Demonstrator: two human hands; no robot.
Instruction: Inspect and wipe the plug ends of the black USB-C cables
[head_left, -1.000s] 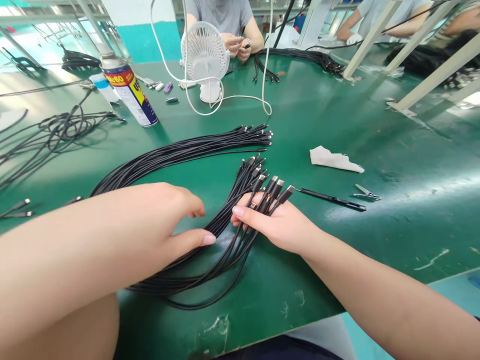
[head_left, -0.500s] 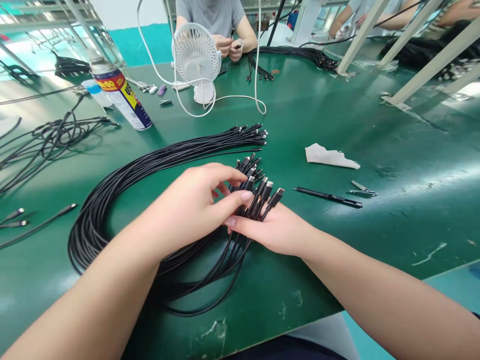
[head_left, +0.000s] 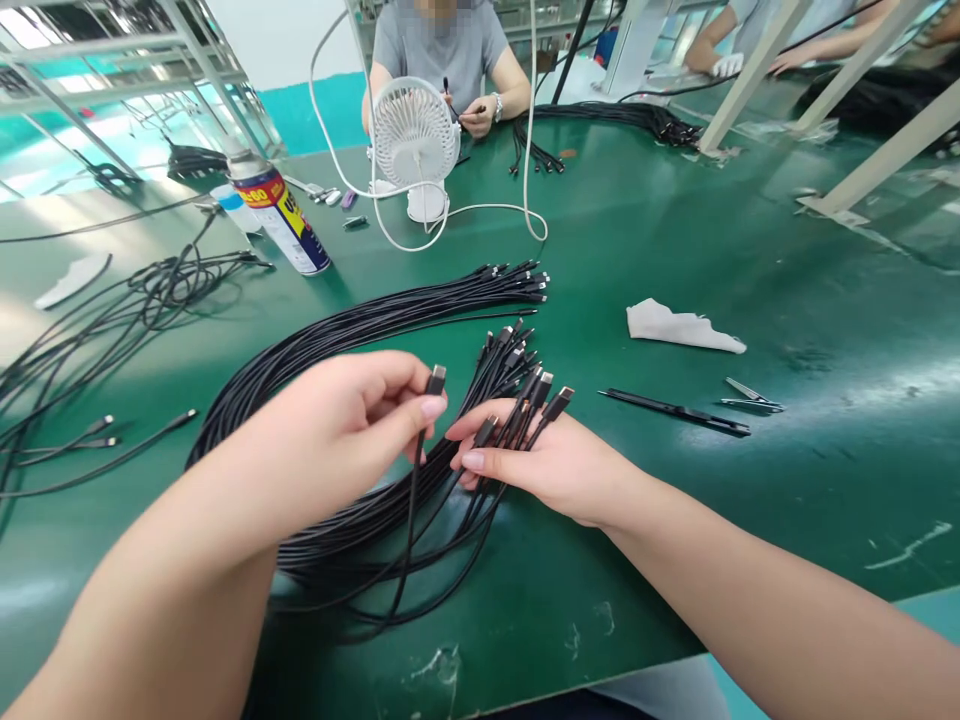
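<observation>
Between the thumb and fingers of my left hand [head_left: 375,410] is a single black cable, its USB plug [head_left: 436,379] pointing up. My right hand [head_left: 551,460], to the right of it, is closed around several black cables, and their plugs [head_left: 544,388] stick up past the thumb. Just behind the right hand lie more plug ends [head_left: 510,345] of the same kind. A big bundle of black cables [head_left: 300,345] curves round on the green table, its far ends [head_left: 532,280] gathered beyond my hands. Part of the bundle is hidden under my left forearm.
On the right lie a white scrap [head_left: 682,328], a black pen [head_left: 675,411] and metal tweezers or clip [head_left: 752,398]. A spray can [head_left: 281,222] and a white fan [head_left: 416,135] stand farther back. Loose cables [head_left: 142,300] tangle at left. A co-worker [head_left: 442,60] sits opposite.
My left hand has drawn away to the left from the right hand, with one cable plug now in its pinch. The right hand still grips its cables. The view has shifted slightly.
</observation>
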